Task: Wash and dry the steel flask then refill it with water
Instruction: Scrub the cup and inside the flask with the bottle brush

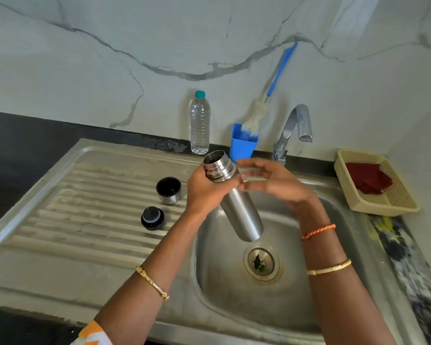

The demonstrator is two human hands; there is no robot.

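Left hand [204,190] grips the open steel flask [234,195] tilted neck-up over the sink [234,307] basin's back edge, right hand [271,181] loose-fingered beside it, nearer the tap [294,128].

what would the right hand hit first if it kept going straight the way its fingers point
The right hand has its fingers reaching left, so it would probably meet the neck of the steel flask that the left hand grips, though depth is hard to judge.

Your head camera is looking forward and down, close over the sink [234,307], facing the marble wall [135,33] behind it.
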